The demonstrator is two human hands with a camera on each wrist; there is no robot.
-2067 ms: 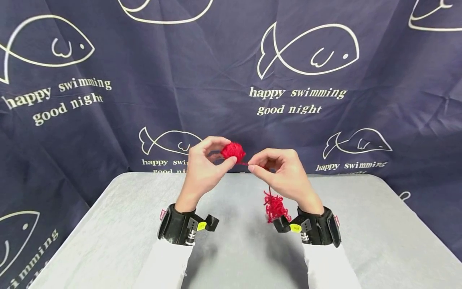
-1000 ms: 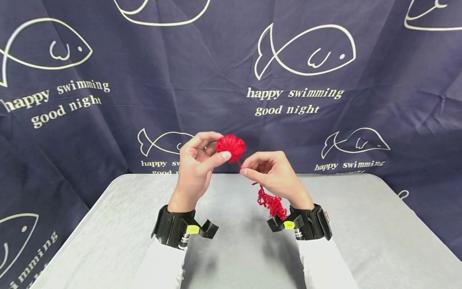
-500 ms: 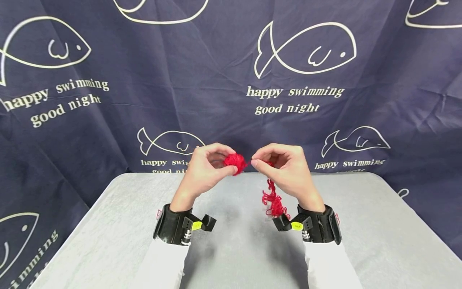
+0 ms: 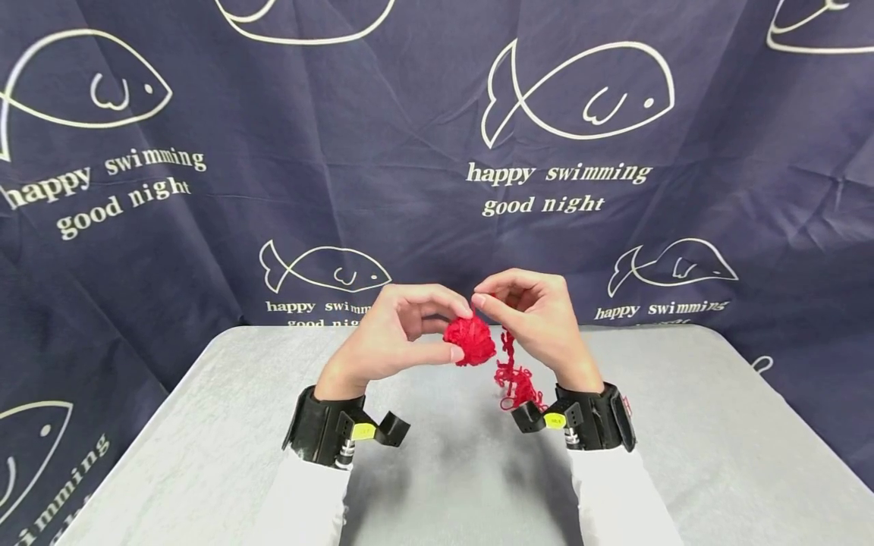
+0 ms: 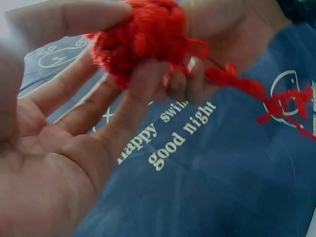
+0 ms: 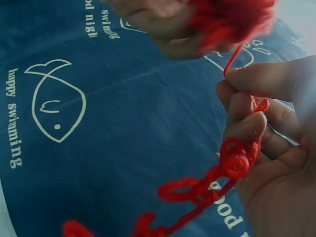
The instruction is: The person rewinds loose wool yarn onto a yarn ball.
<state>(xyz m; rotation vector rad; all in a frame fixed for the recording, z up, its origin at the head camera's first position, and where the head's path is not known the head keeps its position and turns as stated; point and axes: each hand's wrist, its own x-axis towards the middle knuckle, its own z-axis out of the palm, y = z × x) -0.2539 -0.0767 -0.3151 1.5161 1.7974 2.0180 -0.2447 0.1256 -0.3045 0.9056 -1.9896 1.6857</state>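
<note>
Between the thumb and fingertips of my left hand (image 4: 396, 334) is a small ball of red yarn (image 4: 470, 341), held above the table. Close by on its right, my right hand (image 4: 539, 318) pinches the strand of yarn (image 6: 232, 60) that runs to the ball, as the right wrist view shows. Below the right fingers, a loose, kinked tail of yarn (image 6: 237, 163) hangs out of the curled hand. It leads down to a tangled heap of red yarn (image 4: 519, 387), partly hidden behind the right wrist's camera mount. In the left wrist view the ball (image 5: 148, 39) sits between thumb and fingers.
A grey-white table (image 4: 451, 485) lies under both hands. Behind it hangs a dark blue cloth (image 4: 410, 152) printed with white fish and lettering. Each wrist wears a black strap with a camera mount, the left strap (image 4: 321, 428) and the right strap (image 4: 601, 421).
The yarn ball has been turned and shifted about in my left hand, now lower and further right. My right hand moved around near it, keeping its pinch on the strand.
</note>
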